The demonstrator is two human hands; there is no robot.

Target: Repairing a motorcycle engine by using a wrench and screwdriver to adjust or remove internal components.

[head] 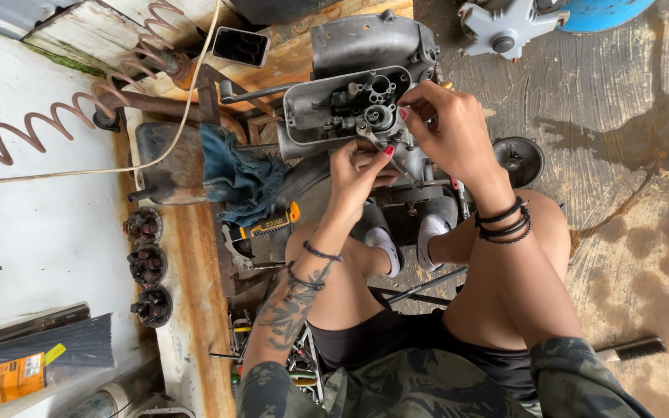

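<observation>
A grey metal engine (pixel 365 70) with its side cover off stands on the floor in front of me, small parts showing in the open cavity (pixel 365 104). My left hand (pixel 358 174) is closed around a thin metal tool (pixel 369 138) whose tip reaches the lower edge of the cavity. My right hand (pixel 447 128) is at the cavity's right edge, fingers pinched on a small part there; what it pinches is hidden. I am sitting with knees drawn up and my white-socked feet (pixel 404 240) under the engine.
A blue rag (pixel 238 174) hangs on a rusty metal box (pixel 172 166) at left. A rusty coil spring (pixel 79 108), three round dark parts (pixel 147 263), a bag of black cable ties (pixel 40 356), loose tools (pixel 303 364), a wire brush (pixel 632 348), a round cover (pixel 520 159).
</observation>
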